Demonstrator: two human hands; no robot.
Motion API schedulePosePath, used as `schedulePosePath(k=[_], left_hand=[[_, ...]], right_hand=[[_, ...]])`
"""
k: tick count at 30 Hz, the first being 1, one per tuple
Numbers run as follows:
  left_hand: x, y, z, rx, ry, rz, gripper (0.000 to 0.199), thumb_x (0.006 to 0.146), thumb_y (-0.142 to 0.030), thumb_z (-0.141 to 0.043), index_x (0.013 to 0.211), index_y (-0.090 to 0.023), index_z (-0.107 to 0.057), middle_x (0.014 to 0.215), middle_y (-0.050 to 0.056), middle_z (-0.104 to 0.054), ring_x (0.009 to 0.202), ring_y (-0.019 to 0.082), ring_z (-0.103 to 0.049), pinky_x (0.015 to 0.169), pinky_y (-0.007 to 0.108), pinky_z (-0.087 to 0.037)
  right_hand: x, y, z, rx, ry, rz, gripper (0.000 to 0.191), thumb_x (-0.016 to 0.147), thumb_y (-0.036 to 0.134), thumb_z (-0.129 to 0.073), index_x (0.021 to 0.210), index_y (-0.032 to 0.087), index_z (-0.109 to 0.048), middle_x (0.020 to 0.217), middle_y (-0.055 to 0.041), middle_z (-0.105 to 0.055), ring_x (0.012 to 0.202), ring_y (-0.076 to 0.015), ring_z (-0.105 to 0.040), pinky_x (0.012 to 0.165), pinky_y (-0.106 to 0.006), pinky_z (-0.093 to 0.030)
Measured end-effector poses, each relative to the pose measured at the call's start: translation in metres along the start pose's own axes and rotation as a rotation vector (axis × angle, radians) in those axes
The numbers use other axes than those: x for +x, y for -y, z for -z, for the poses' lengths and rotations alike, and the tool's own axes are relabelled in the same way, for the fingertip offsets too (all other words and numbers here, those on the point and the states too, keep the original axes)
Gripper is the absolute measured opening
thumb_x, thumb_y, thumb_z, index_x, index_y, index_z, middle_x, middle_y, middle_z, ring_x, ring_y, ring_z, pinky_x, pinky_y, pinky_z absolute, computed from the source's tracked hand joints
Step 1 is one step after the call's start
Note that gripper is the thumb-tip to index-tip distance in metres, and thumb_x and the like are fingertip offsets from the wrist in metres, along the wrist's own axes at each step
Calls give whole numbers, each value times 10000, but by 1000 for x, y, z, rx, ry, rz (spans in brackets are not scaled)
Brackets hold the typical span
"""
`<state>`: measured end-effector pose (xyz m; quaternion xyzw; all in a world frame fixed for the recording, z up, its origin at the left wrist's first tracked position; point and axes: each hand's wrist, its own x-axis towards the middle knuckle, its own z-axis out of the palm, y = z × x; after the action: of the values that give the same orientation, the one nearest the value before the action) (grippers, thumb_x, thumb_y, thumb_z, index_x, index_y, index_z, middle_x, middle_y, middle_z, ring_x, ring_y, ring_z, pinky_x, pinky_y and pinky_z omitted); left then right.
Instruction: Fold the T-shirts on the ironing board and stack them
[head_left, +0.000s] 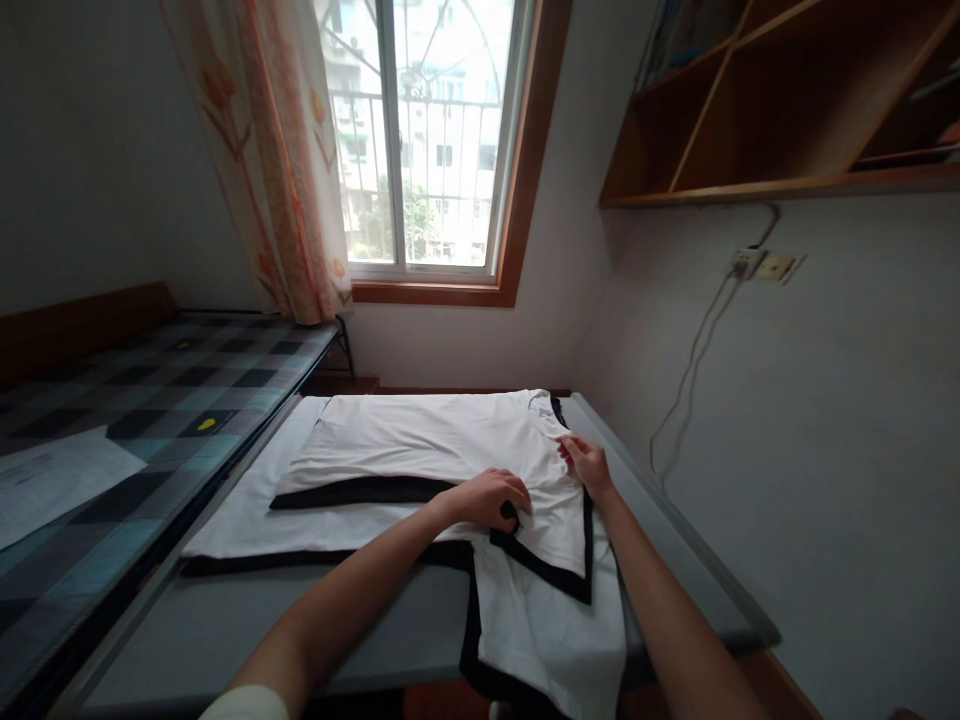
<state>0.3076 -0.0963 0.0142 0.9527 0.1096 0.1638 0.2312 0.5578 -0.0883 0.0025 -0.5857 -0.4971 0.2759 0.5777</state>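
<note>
A white T-shirt with black trim lies folded over lengthwise on a grey table, its neckline toward the far right. Its upper sleeve points toward me, and a lower white sleeve hangs over the table's front edge. My left hand has its fingers curled on the shirt near the armpit, with a bit of black cloth beneath them. At the shoulder seam by the collar, my right hand pinches the shirt between thumb and fingers.
The grey table stands against the right wall. To the left is a bed with a checked cover and a paper sheet. Wooden shelves hang at upper right above a socket with dangling cords. A curtain hangs beside the window.
</note>
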Motion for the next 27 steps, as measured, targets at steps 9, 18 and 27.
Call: schedulePosePath(k=[9, 18, 27], left_hand=[[5, -3, 13, -108, 94, 53, 533, 636, -467, -810, 1096, -221, -703, 1045, 55, -723, 928, 199, -671, 843, 257, -470], [6, -10, 12, 21, 159, -24, 333, 713, -272, -756, 1043, -261, -721, 1122, 31, -702, 1016, 193, -651, 900, 270, -430], [12, -14, 15, -23, -1, -23, 211, 760, -233, -694, 960, -227, -763, 1047, 50, -709, 925, 170, -651, 915, 262, -427]], right_hand=[[-4, -18, 7, 71, -18, -68, 589, 606, 661, -694, 841, 122, -721, 613, -12, -622, 550, -123, -547, 518, -239, -446], [-5, -17, 6, 44, -96, -65, 619, 584, 691, -690, 824, 122, -721, 567, -2, -595, 496, -109, -509, 481, -237, -429], [-5, -20, 12, 175, -115, -126, 537, 575, 602, -744, 817, 123, -715, 560, 6, -601, 490, -94, -502, 480, -218, -412]])
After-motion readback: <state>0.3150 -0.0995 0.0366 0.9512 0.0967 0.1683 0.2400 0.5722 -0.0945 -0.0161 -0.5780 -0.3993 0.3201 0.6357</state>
